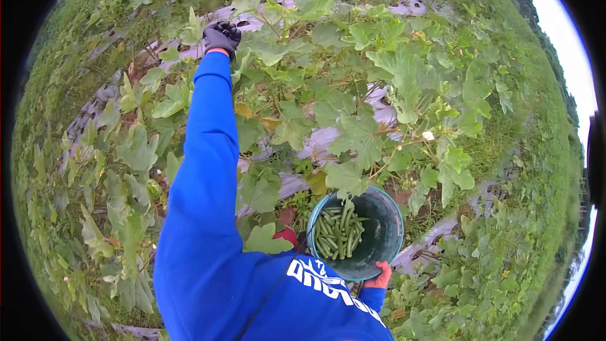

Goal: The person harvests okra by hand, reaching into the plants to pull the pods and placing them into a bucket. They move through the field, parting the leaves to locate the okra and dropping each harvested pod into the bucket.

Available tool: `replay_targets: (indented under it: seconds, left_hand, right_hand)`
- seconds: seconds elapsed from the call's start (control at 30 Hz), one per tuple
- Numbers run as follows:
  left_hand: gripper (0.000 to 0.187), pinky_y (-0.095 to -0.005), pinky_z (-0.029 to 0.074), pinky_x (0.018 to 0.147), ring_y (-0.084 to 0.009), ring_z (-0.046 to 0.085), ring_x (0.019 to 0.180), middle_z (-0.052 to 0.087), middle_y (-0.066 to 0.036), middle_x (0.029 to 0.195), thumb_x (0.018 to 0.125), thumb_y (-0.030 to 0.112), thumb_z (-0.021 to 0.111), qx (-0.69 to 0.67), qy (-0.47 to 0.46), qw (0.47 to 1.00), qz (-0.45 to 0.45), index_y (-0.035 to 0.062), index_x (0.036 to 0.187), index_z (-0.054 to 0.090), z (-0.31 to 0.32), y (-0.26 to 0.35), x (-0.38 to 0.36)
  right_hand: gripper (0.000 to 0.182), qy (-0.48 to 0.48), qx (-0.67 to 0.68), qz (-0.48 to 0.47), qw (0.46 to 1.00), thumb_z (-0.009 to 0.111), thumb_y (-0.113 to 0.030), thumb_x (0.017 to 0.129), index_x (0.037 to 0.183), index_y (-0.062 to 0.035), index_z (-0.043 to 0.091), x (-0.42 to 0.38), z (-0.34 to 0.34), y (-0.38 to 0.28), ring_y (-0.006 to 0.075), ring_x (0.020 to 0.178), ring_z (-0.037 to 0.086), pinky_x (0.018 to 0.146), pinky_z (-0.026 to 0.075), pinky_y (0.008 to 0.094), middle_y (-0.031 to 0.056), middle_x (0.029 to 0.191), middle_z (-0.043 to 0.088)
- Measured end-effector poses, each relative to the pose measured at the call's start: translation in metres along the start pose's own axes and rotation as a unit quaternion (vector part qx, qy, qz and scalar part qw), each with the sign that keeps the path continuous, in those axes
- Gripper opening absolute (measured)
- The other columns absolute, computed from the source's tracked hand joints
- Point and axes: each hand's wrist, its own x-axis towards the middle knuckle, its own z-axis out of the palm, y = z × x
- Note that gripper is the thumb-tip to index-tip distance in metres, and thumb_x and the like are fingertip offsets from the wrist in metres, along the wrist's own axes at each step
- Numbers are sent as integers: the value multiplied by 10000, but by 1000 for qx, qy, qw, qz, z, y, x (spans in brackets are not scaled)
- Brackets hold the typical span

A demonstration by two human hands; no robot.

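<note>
My left hand (222,37), in a dark grey glove, is stretched far forward among the leaves of the okra plants (271,47). Its fingers are curled, and what lies in them, if anything, cannot be made out. Near my body, my right hand (380,275) grips the rim of a dark green bucket (385,218) at its lower right side. A pile of green okra pods (338,230) lies inside the bucket, mostly toward its left. Part of the bucket's near rim is hidden behind my blue top.
Broad-leaved plants surround me, some leaves hanging over the bucket's far rim. A white flower bud (428,135) stands out on a stem to the right. Silvery plastic mulch (319,142) covers the soil in strips. Grass (502,136) grows between rows.
</note>
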Motion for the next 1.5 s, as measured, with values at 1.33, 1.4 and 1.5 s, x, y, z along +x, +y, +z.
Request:
replay_targets:
  seconds: [1.33, 1.4, 1.5]
  left_hand:
    - [416, -474, 495, 755, -385, 637, 830, 661, -196, 877, 734, 409, 577, 863, -338, 372, -43, 76, 967, 669, -101, -120, -306]
    - [349, -479, 483, 708, -382, 622, 777, 655, -172, 829, 784, 395, 552, 841, -375, 389, -19, 94, 910, 675, -125, -129, -301]
    - [272, -405, 449, 537, -291, 575, 569, 614, -115, 670, 841, 340, 514, 697, -530, 396, 278, 120, 756, 649, -212, -146, -249]
  right_hand:
    - [450, -18, -51, 153, 987, 576, -99, 676, 1123, -47, 575, 32, 22, -14, 306, 998, 599, 915, 490, 458, 108, 1098, 634]
    - [365, -29, -38, 109, 993, 572, -97, 702, 1059, -23, 590, 38, 4, -4, 283, 970, 607, 891, 503, 436, 114, 1063, 641]
    - [349, -59, -24, 80, 995, 556, -76, 691, 1032, -9, 591, 43, 1, 6, 288, 941, 613, 886, 505, 439, 117, 1025, 647]
